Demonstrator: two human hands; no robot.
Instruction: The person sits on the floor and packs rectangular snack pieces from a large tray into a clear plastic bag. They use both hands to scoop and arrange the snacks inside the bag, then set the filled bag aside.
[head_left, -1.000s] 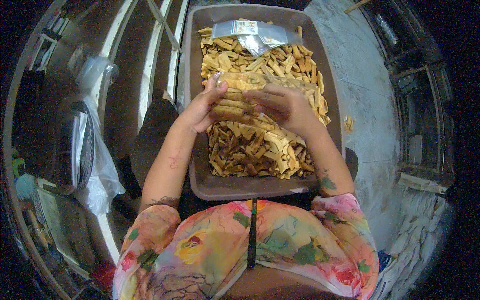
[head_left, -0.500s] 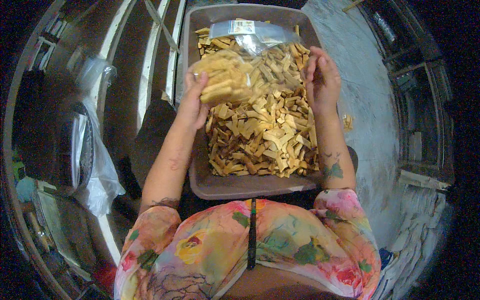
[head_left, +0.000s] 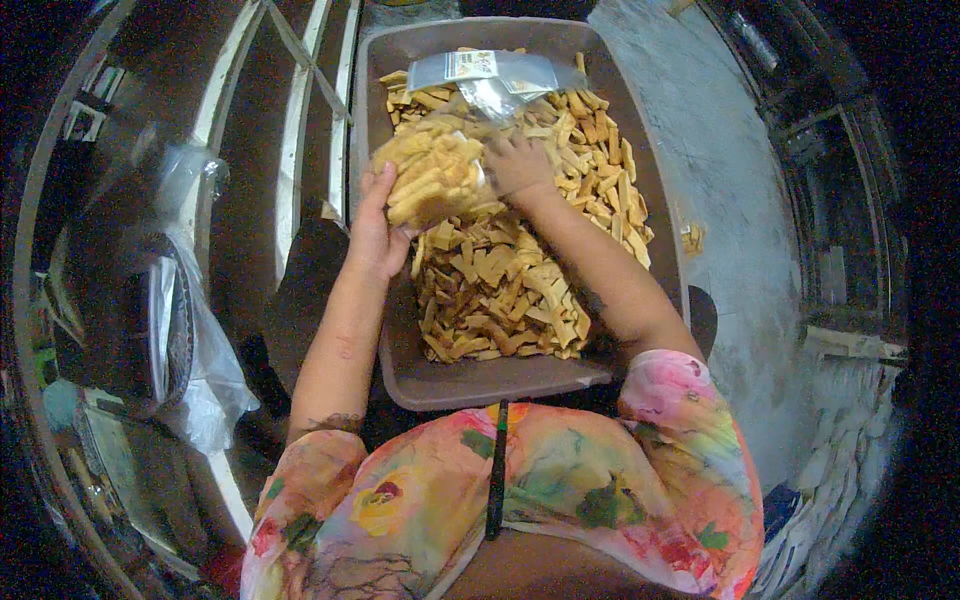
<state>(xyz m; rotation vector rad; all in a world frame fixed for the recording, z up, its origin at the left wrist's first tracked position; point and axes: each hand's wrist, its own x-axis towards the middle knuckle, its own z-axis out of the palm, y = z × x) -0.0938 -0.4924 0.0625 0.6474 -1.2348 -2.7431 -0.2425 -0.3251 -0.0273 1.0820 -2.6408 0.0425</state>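
My left hand (head_left: pixel 380 220) grips the left side of a clear plastic bag (head_left: pixel 432 180) filled with yellow-tan strip-shaped pieces. The thumb lies along the front of the bag. My right hand (head_left: pixel 520 172) is at the bag's right edge, palm down, its fingers blurred by motion; whether they pinch the plastic does not show. Both hands are over a big brown plastic tub (head_left: pixel 490 385) holding a deep layer of loose tan strips (head_left: pixel 500 290). On the strips at the far end lie flat clear bags with labels (head_left: pixel 480 68).
To the left, a crumpled clear plastic sheet (head_left: pixel 205 370) hangs beside a round dark-rimmed thing (head_left: pixel 170 320). Pale wooden slats (head_left: pixel 300 130) run along the tub's left. A few strips (head_left: pixel 692 238) lie on the grey floor (head_left: pixel 740 290) at the right.
My right hand has swung left from the tub's right side to the bag's edge. The bag in my left hand has moved slightly down and left.
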